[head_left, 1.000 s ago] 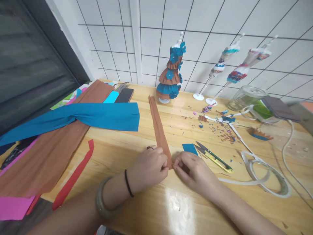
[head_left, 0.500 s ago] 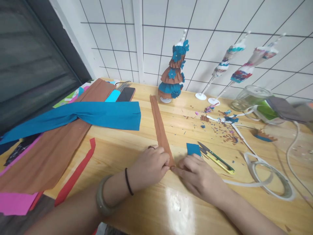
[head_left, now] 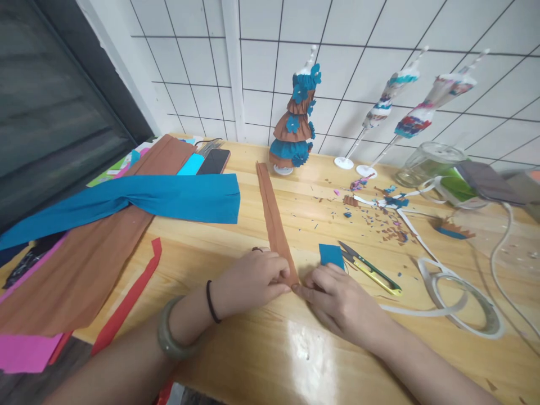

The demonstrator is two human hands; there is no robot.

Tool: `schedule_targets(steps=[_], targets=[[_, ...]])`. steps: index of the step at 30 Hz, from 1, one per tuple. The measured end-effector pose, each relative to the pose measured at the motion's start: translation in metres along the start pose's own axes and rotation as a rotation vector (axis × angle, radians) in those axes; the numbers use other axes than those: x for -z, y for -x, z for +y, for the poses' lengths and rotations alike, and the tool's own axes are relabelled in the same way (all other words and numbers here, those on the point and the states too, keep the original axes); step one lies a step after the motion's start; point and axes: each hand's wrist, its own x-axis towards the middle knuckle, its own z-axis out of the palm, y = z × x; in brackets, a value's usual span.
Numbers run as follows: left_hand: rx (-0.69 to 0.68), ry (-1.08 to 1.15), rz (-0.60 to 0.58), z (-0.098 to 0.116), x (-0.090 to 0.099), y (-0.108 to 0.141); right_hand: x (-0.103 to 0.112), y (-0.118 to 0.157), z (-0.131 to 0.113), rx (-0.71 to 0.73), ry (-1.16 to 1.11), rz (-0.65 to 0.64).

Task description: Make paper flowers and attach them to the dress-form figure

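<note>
A long brown crepe paper strip (head_left: 273,216) lies on the wooden table, its near end between my hands. My left hand (head_left: 261,277) pinches that end from the left side. On the other side, my right hand (head_left: 337,292) is closed with its fingertips on the corner of the same strip. Just beyond my right knuckles is a small blue paper piece (head_left: 331,255), partly covered by the hand. Yellow-handled thread snips (head_left: 373,271) lie to its right. A small dress form in brown and blue ruffles with blue flowers (head_left: 295,124) stands past the strip's far end.
On the left lie a blue crepe sheet (head_left: 189,198), a wide brown sheet (head_left: 97,253) and a red strip (head_left: 130,301). A phone (head_left: 214,162) rests behind them. To the right are a white tape roll (head_left: 468,306), paper scraps (head_left: 386,222), a glass jar (head_left: 430,163) and two decorated stands.
The view has shifted slightly. Both hands stay at the strip's near end, with only small finger movement.
</note>
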Motion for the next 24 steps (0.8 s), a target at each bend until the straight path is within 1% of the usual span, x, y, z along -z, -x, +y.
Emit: schedule_targets(steps=[4, 11, 15, 19, 24], targets=[[-0.015, -0.016, -0.015, 0.0022, -0.0014, -0.0013, 0.0002, 0.0002, 0.0005, 0.003, 0.0, 0.006], [-0.05, 0.032, -0.059, -0.0019, 0.0059, -0.0004, -0.0022, 0.0007, 0.0022, -0.001, 0.003, -0.013], [-0.054, 0.01, -0.026, -0.0037, 0.0066, -0.0007, -0.001, -0.0023, 0.0001, 0.027, 0.025, -0.04], [-0.081, -0.028, -0.033, -0.0033, 0.0041, -0.0009, -0.0001, -0.0043, -0.0026, 0.079, 0.114, -0.051], [-0.109, -0.066, -0.006, -0.0009, 0.0051, -0.0015, -0.0032, -0.0032, -0.001, 0.037, 0.092, -0.075]])
